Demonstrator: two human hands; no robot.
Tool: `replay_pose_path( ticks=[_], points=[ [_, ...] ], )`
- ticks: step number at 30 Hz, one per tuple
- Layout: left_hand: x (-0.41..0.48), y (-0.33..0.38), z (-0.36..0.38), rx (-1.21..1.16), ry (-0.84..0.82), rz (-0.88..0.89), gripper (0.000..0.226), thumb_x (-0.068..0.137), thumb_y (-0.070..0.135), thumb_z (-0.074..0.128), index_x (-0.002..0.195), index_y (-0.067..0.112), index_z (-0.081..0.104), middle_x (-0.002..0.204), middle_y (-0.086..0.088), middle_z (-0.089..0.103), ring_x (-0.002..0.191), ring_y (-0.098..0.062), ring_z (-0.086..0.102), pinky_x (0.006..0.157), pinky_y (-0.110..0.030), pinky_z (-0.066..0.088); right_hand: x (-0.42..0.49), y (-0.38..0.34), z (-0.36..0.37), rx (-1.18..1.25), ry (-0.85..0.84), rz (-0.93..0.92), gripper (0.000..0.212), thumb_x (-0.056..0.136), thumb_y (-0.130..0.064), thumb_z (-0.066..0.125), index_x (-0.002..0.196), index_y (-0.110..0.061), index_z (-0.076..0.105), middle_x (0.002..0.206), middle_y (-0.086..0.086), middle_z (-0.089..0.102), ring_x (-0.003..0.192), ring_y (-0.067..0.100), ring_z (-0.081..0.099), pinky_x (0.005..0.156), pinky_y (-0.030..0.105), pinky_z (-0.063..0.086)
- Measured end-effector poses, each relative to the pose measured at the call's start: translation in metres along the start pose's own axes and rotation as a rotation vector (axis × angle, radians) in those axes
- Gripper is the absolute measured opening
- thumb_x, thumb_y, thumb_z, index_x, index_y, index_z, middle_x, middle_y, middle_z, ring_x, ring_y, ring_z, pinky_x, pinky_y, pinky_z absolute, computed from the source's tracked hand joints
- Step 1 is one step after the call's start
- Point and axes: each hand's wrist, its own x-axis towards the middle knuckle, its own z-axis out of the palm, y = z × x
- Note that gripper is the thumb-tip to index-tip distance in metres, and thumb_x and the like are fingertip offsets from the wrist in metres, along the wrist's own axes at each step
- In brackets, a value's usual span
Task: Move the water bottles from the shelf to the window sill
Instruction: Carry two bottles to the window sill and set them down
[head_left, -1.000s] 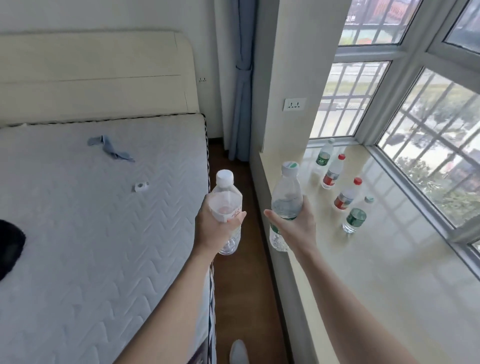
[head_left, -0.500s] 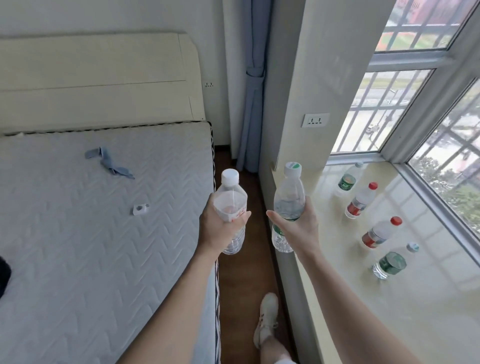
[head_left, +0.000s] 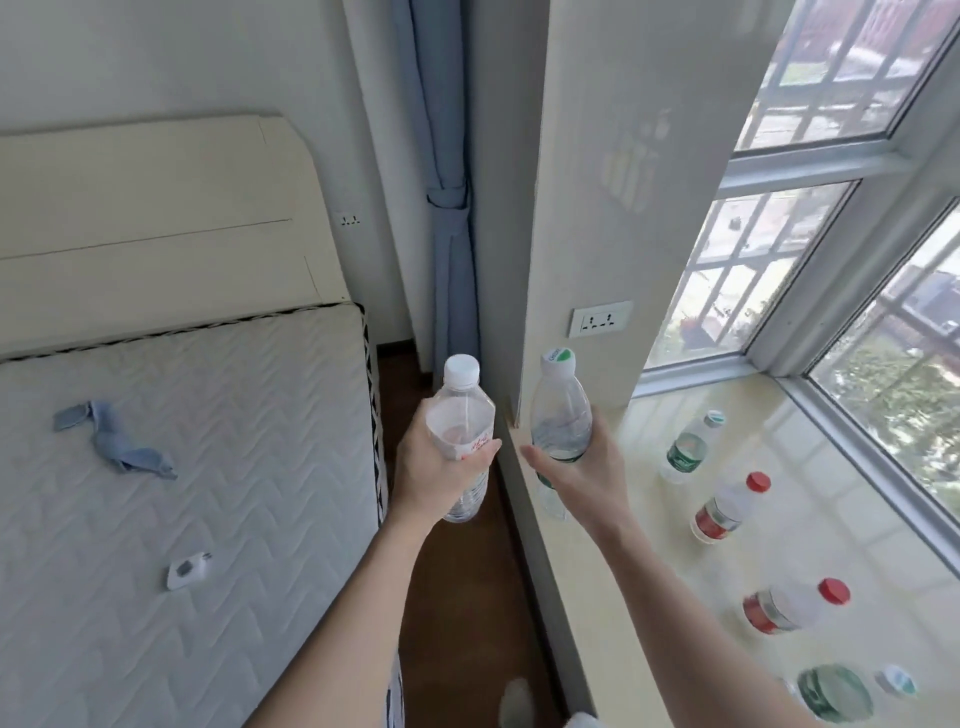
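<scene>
The glossy cream stone window sill (head_left: 613, 582) stretched away on the person's right, and everything hung on it. Left of the sill lay the white quilted mattress (head_left: 182, 519), out of the way. Four clear plastic bottles stood in a row on the sill near the glass, leaving its near strip bare. The right hand (head_left: 582, 467), wrapped round an upright clear green-labelled bottle (head_left: 561, 415), hovered over the sill's edge; the left hand (head_left: 436, 478), clasping an upright white-capped clear bottle (head_left: 462, 421), hung over the floor beside the sill, the farther of the two.
</scene>
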Motion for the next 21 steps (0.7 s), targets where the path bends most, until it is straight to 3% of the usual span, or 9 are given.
replay_pose_path(
  ticks=[6,12,16,19,21],
  points=[
    [0.092,0.018,0.054,-0.033,-0.112,0.061,0.060,0.055,0.048,0.082,0.107,0.048,0.053,0.108,0.017,0.065,0.103,0.003,0.061,0.086,-0.022,0.049,0.081,0.006,-0.023,-0.015,0.104,0.020,0.048,0.068,-0.034,0.088,0.102,-0.033,0.055,0.093,-0.010,0.068,0.087,0.015,0.068,0.079,0.047,0.058],
    [0.150,0.031,0.122,-0.086,-0.316,0.074,0.064,0.059,0.042,0.084,0.116,0.026,0.061,0.109,0.004,0.069,0.105,-0.013,0.066,0.092,-0.046,0.055,0.125,0.018,-0.060,-0.042,0.274,0.097,0.046,0.067,-0.039,0.085,0.100,-0.034,0.053,0.090,-0.013,0.067,0.084,0.014,0.067,0.078,0.048,0.058],
    [0.176,0.038,0.171,-0.080,-0.466,0.098,0.070,0.057,0.052,0.081,0.119,0.027,0.059,0.110,0.013,0.067,0.106,-0.006,0.063,0.092,-0.033,0.053,0.135,0.031,-0.082,-0.054,0.428,0.177,0.044,0.067,-0.033,0.086,0.093,-0.034,0.051,0.082,-0.021,0.064,0.078,0.009,0.064,0.075,0.047,0.058],
    [0.188,0.038,0.205,-0.088,-0.592,0.092,0.070,0.056,0.050,0.082,0.117,0.026,0.059,0.108,0.013,0.068,0.104,-0.006,0.064,0.090,-0.028,0.052,0.135,0.041,-0.096,-0.041,0.567,0.251,0.049,0.063,-0.038,0.087,0.096,-0.033,0.052,0.083,-0.009,0.066,0.076,0.024,0.066,0.070,0.052,0.057],
    [0.194,0.039,0.224,-0.076,-0.686,0.106,0.061,0.059,0.040,0.086,0.113,0.026,0.059,0.102,0.015,0.067,0.098,-0.001,0.063,0.083,-0.018,0.049,0.132,0.048,-0.103,-0.044,0.650,0.295,0.052,0.061,-0.041,0.088,0.096,-0.031,0.051,0.082,-0.005,0.066,0.076,0.028,0.066,0.070,0.053,0.056]
  ],
)
